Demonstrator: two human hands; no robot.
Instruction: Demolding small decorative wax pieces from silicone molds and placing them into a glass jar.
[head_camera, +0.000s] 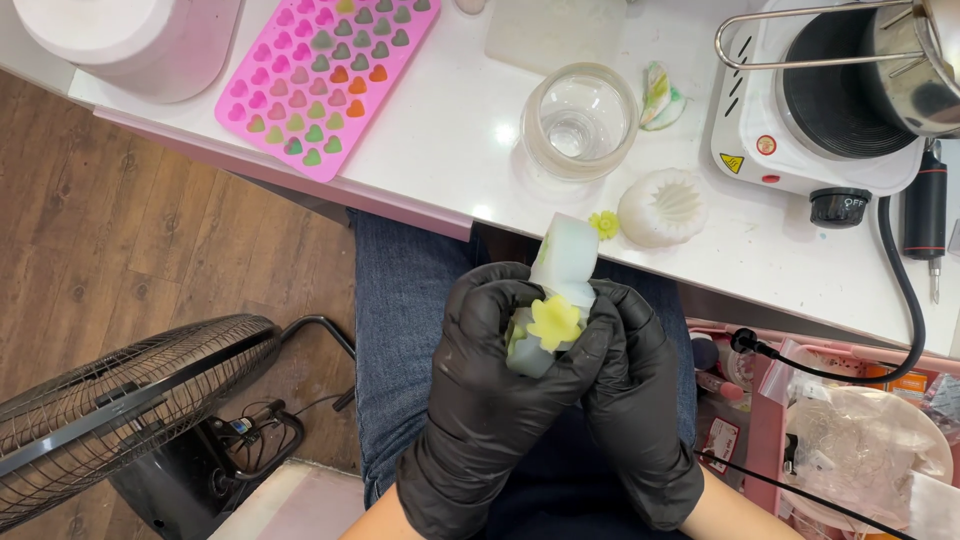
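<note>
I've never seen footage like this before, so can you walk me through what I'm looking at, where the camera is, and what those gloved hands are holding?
This is one picture from a camera worn on a person's head, looking down at their lap and a white table. No machine is at work: the left hand and right hand are a person's own, in black gloves. Together they hold a whitish translucent mould with a yellow flower piece at its front. On the table lie a pink tray of small heart shapes, a clear glass jar, a tiny yellow flower, a white ribbed mould and a white hot plate carrying a metal pot. A fan stands on the wooden floor at the left.
</note>
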